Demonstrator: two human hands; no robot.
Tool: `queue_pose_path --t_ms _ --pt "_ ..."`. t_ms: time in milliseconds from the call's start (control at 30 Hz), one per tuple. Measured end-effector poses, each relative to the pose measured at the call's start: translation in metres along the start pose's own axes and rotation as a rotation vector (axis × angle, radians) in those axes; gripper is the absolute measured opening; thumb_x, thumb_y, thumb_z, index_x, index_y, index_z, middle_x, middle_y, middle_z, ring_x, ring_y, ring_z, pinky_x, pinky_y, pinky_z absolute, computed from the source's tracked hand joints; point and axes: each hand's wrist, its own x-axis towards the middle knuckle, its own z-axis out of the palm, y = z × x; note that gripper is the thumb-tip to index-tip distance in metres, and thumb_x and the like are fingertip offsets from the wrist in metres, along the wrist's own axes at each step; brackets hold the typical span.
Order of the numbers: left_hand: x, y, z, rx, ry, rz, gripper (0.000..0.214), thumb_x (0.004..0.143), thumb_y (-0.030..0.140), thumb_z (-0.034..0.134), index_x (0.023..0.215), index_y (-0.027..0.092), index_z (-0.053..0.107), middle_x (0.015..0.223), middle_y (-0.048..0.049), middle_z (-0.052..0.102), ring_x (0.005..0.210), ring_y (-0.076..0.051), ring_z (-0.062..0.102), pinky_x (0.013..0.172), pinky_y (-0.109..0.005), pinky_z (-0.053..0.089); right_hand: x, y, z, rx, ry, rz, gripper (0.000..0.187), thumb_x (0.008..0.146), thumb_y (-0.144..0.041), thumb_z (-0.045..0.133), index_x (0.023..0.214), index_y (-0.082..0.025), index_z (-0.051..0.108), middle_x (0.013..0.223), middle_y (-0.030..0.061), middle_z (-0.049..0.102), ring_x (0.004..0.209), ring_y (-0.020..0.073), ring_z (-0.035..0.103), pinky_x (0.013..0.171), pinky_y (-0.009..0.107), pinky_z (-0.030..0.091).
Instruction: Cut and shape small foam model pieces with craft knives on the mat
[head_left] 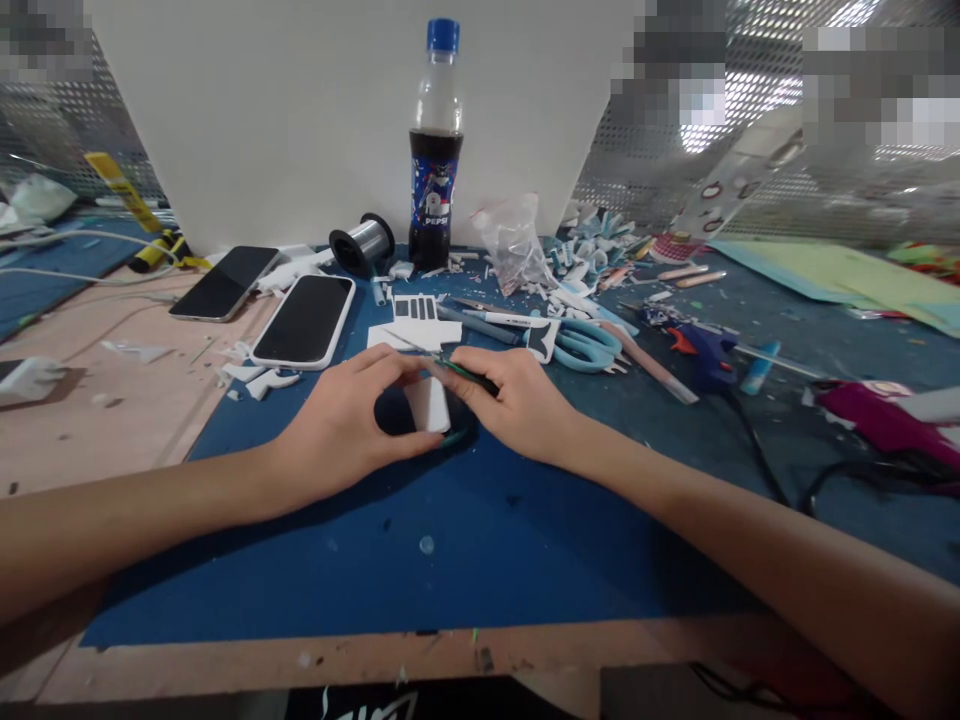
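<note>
My left hand [352, 420] is closed around a small white block [431, 405], thumb on the near side and fingers on the far side. In my right hand [517, 400] is a slim craft knife [476, 376] with a dark green handle. Its thin blade points up and to the left, over the top of the block; whether the edge touches it I cannot tell. Just beyond my hands lie a white cut-out piece [415, 334] and a small white panel with dark slots [415, 307]. A blue cutting mat [405, 570] lies under both hands.
Two phones, one dark [229, 283] and one white-cased [306, 322], lie left. A spool [362, 245] and an upright Pepsi bottle [436, 160] stand behind. Blue-handled scissors [589, 345], scraps [592, 250], a blue glue gun [705, 355] and a magenta tool [877, 420] lie right.
</note>
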Motion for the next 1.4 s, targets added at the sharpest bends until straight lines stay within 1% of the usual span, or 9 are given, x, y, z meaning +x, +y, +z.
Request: queue_pose_path --t_ms 200,300,433,600,767,933,1033,1167,1400 --pt "0.003 -0.002 -0.001 -0.293 -0.104 -0.099 0.057 0.077 0.041 0.073 0.126 0.017 0.057 0.115 -0.0109 0.065 0.099 -0.024 0.066 0.09 -0.04 0.056 0.0 0.005 -0.01 -0.117 0.164 0.132 0.034 0.097 -0.031 0.045 0.066 -0.019 0.047 0.053 -0.003 0.043 0.048 0.0105 0.04 0.053 0.027 0.026" --pt "0.004 -0.006 -0.001 -0.565 -0.131 -0.17 0.055 0.078 0.035 0.072 0.129 0.021 0.055 0.121 -0.0091 0.065 0.104 -0.022 0.065 0.096 -0.038 0.055 -0.001 0.01 -0.015 -0.188 0.186 0.239 0.021 0.096 -0.031 0.047 0.083 -0.017 0.056 0.051 -0.0051 0.041 0.044 0.0111 0.038 0.05 0.026 0.025" --pt "0.007 -0.008 -0.002 -0.79 -0.137 -0.251 0.046 0.076 0.027 0.074 0.12 0.022 0.059 0.127 -0.0091 0.064 0.108 -0.022 0.066 0.093 -0.036 0.058 -0.005 0.012 -0.019 -0.221 0.196 0.364 0.03 0.093 -0.043 0.054 0.106 -0.016 0.051 0.053 -0.007 0.04 0.04 0.0119 0.04 0.045 0.025 0.023" --pt "0.01 -0.009 -0.002 -0.946 -0.135 -0.346 0.045 0.073 0.019 0.074 0.115 0.022 0.059 0.121 -0.0077 0.067 0.103 -0.023 0.069 0.085 -0.034 0.062 -0.009 0.01 -0.02 -0.194 0.188 0.335 0.028 0.1 -0.042 0.039 0.091 -0.018 0.049 0.049 -0.0065 0.039 0.037 0.0111 0.039 0.041 0.026 0.024" --pt "0.012 -0.013 -0.001 -0.974 -0.127 -0.379 0.045 0.073 0.016 0.073 0.115 0.023 0.059 0.113 -0.0051 0.07 0.098 -0.021 0.071 0.081 -0.031 0.063 -0.011 0.014 -0.018 -0.183 0.218 0.265 0.021 0.097 -0.039 0.046 0.088 -0.02 0.046 0.052 -0.0061 0.045 0.04 0.0104 0.043 0.043 0.025 0.027" --pt "0.012 -0.012 -0.001 -0.982 -0.1 -0.405 0.047 0.069 0.011 0.075 0.112 0.021 0.06 0.113 -0.0052 0.071 0.095 -0.02 0.072 0.08 -0.03 0.064 -0.011 0.013 -0.019 -0.059 0.162 0.282 0.032 0.099 -0.044 0.044 0.082 -0.019 0.054 0.045 -0.0055 0.046 0.037 0.0111 0.045 0.042 0.025 0.032" --pt "0.012 -0.009 -0.002 -0.945 -0.062 -0.364 0.046 0.067 0.011 0.078 0.109 0.02 0.061 0.114 -0.0044 0.071 0.1 -0.019 0.071 0.089 -0.03 0.061 -0.01 0.001 -0.021 0.146 0.055 0.31 0.04 0.099 -0.05 0.041 0.083 -0.018 0.058 0.041 -0.0066 0.045 0.034 0.0109 0.046 0.042 0.025 0.036" --pt "0.01 -0.006 -0.002 -0.816 0.016 -0.316 0.044 0.066 0.015 0.08 0.107 0.019 0.064 0.115 -0.0042 0.072 0.11 -0.021 0.067 0.103 -0.035 0.053 -0.009 -0.017 -0.016 0.367 -0.137 0.35 0.04 0.097 -0.05 0.046 0.071 -0.02 0.049 0.043 -0.0066 0.05 0.037 0.0096 0.051 0.046 0.023 0.042" --pt "0.004 0.0 -0.002 -0.648 0.099 -0.292 0.053 0.064 0.027 0.086 0.113 0.017 0.066 0.118 -0.0064 0.071 0.111 -0.023 0.067 0.103 -0.035 0.054 -0.003 -0.026 -0.008 0.478 -0.078 0.426 0.036 0.094 -0.044 0.055 0.07 -0.02 0.044 0.039 -0.0095 0.046 0.033 0.0057 0.041 0.042 0.021 0.034"
